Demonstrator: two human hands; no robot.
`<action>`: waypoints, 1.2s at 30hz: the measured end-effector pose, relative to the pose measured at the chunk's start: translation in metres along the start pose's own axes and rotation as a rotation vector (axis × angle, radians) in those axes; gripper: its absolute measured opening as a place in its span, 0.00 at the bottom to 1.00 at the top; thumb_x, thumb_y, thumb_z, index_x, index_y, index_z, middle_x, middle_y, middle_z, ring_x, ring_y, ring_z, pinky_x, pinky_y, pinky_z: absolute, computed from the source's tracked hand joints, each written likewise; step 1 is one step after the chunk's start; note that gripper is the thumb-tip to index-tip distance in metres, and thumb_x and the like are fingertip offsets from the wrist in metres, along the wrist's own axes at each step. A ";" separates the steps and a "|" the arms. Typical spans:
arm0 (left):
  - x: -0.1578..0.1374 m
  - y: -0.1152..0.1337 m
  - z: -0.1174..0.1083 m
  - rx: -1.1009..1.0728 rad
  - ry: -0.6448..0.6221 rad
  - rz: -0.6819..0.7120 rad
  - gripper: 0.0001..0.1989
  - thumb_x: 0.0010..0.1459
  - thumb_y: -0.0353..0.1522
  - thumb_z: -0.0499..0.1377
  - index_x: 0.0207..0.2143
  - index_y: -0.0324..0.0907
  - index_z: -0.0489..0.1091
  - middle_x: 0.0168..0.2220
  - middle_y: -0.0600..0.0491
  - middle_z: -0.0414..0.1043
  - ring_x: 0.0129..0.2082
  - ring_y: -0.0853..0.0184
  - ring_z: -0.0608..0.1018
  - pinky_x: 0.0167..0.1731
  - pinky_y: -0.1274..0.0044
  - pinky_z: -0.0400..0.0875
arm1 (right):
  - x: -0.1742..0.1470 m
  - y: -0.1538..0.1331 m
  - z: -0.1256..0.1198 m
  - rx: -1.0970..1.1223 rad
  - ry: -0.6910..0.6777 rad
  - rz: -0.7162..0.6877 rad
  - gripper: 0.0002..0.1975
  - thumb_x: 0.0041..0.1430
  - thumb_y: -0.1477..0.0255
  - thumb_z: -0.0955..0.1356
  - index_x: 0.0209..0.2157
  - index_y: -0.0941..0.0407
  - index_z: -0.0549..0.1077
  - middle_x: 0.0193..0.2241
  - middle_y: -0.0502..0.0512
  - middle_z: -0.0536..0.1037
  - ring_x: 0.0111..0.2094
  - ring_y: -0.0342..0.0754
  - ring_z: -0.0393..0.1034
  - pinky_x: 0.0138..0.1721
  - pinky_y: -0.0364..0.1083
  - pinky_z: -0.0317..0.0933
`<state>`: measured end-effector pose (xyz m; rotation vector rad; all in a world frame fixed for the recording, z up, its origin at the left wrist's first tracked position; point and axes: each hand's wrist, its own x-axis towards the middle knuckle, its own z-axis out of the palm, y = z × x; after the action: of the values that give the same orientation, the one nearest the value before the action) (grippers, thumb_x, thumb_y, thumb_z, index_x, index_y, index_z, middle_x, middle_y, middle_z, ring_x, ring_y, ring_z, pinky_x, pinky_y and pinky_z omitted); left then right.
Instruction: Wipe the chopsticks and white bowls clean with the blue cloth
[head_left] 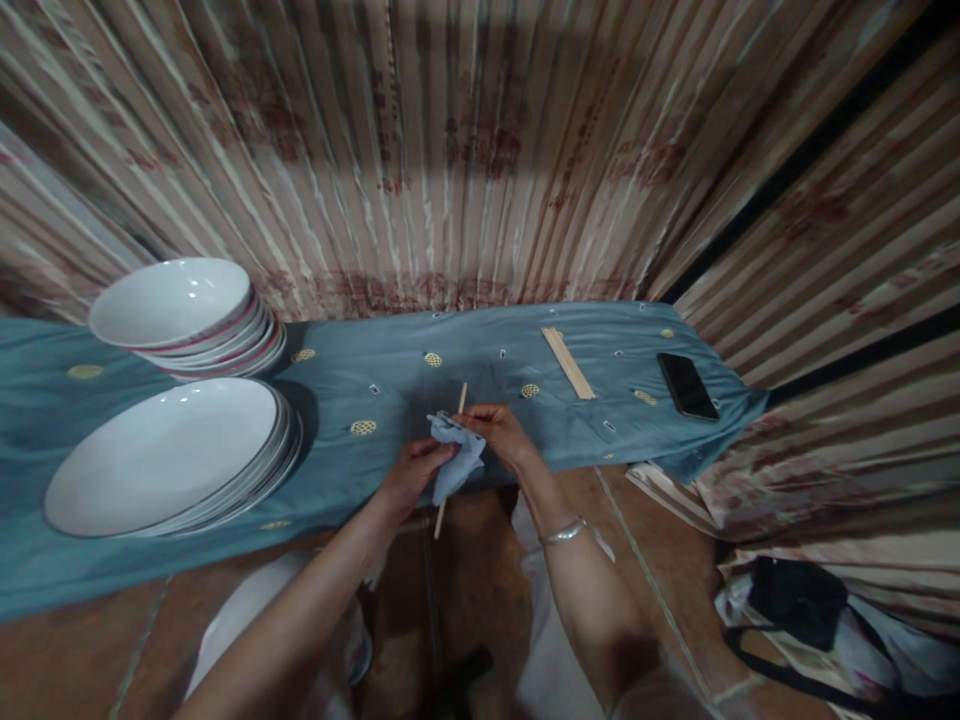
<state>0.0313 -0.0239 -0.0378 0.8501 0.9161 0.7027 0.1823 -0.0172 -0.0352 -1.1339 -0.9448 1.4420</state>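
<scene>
Both hands meet over the near edge of the table, in the middle of the head view. My left hand (412,474) is closed on a light blue cloth (463,462). The cloth is bunched around a pale wooden chopstick (440,518), whose two ends stick out above and below it. My right hand (496,432) pinches the chopstick and the cloth's upper edge between thumb and fingers. Whether there is more than one stick in the cloth I cannot tell. To the right, a row of similar chopsticks (568,363) lies side by side on the cloth-covered table.
A teal tablecloth (397,345) with pineapple prints covers the table. At left stand a stack of white bowls (176,305) and a stack of oval plates (165,460). A black phone (687,386) lies at right. Curtains (450,150) hang behind; a bag (817,620) is on the floor.
</scene>
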 end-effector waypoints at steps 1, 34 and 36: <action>0.001 0.000 -0.001 -0.003 0.003 0.003 0.17 0.33 0.40 0.70 0.23 0.36 0.76 0.21 0.51 0.74 0.20 0.71 0.70 0.24 0.78 0.61 | 0.000 0.000 0.002 0.002 0.007 -0.012 0.19 0.31 0.55 0.76 0.17 0.57 0.75 0.15 0.44 0.70 0.18 0.37 0.58 0.23 0.40 0.51; -0.007 -0.014 0.004 0.133 -0.080 -0.089 0.14 0.37 0.39 0.67 0.19 0.36 0.75 0.15 0.54 0.69 0.16 0.73 0.66 0.20 0.79 0.54 | -0.003 -0.012 -0.019 -0.004 0.091 -0.079 0.15 0.37 0.57 0.75 0.22 0.54 0.78 0.25 0.50 0.78 0.24 0.41 0.64 0.29 0.42 0.60; -0.007 -0.012 0.003 0.135 -0.072 -0.063 0.14 0.38 0.39 0.67 0.20 0.36 0.75 0.16 0.54 0.70 0.17 0.72 0.67 0.21 0.79 0.56 | -0.004 -0.010 -0.014 -0.016 0.075 -0.059 0.15 0.36 0.58 0.75 0.21 0.55 0.78 0.22 0.49 0.77 0.23 0.40 0.64 0.28 0.41 0.59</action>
<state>0.0327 -0.0364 -0.0441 0.9560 0.9288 0.5567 0.1987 -0.0193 -0.0282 -1.1544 -0.9307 1.3374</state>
